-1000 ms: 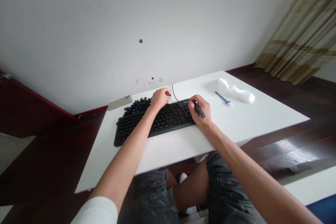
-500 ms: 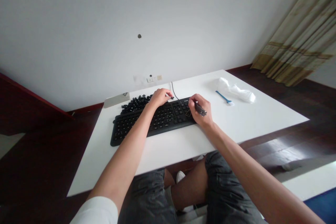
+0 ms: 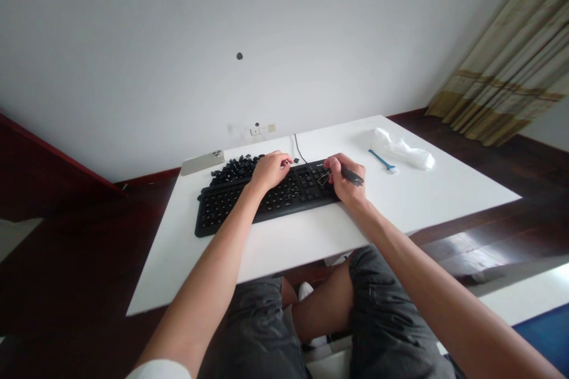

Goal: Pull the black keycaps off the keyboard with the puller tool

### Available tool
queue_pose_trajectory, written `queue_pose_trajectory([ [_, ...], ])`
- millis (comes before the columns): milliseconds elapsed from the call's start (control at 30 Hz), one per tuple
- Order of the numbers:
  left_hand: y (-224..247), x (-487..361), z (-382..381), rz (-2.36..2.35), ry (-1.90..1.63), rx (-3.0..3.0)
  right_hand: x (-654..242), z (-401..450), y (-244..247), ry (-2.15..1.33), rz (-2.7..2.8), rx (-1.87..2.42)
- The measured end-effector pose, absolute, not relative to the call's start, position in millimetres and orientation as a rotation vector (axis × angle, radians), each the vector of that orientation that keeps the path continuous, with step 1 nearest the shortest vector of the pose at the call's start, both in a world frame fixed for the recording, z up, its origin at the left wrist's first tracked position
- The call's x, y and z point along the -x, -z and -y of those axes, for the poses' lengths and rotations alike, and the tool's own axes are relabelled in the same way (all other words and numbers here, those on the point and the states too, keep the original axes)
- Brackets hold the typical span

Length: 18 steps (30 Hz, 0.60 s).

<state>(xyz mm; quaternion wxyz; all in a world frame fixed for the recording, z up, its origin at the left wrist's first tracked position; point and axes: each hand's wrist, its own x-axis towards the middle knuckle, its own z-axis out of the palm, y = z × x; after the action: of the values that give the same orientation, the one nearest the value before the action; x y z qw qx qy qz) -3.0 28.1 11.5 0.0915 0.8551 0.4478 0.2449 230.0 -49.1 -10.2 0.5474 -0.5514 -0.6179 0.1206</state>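
Observation:
A black computer keyboard [image 3: 267, 201] lies on the white table [image 3: 284, 243], and many of its keys seem to be in place. My right hand [image 3: 343, 176] grips a black wire keycap puller [image 3: 352, 176], with its wire loop [image 3: 324, 177] over the keys at the keyboard's right part. My left hand [image 3: 269, 170] rests above the keyboard's top edge, its fingertips pinching a small black keycap [image 3: 285, 162]. Behind the keyboard's left half lies a heap of black keycaps [image 3: 235, 169]. A single loose keycap [image 3: 296, 160] sits just past my left fingertips.
A phone [image 3: 203, 162] lies at the table's back left edge. A black cable [image 3: 299, 148] runs to the wall. To the right lie a blue-handled brush [image 3: 383, 160] and a white plastic bag [image 3: 404, 152]. Wall sockets [image 3: 262, 128] sit above the table.
My right hand and the puller have shifted right and toward the keyboard's top edge. My left hand has moved slightly along the keyboard's top edge, and the view has tilted a little.

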Motion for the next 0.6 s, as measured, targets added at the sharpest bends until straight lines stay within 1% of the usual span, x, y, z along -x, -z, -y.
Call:
queue_pose_trajectory([
  [167, -14, -6, -24, -1.160, -0.733, -2.544, -232, 47, 10, -0.198, 1.419, 1.366],
  [400, -12, -3, 4, -1.210, -0.733, -2.497, -231, 49, 7, -0.198, 1.571, 1.348],
  [600, -4, -12, 14, -1.189, -0.729, -2.607, -229, 50, 7, -0.307, 1.691, 1.369],
])
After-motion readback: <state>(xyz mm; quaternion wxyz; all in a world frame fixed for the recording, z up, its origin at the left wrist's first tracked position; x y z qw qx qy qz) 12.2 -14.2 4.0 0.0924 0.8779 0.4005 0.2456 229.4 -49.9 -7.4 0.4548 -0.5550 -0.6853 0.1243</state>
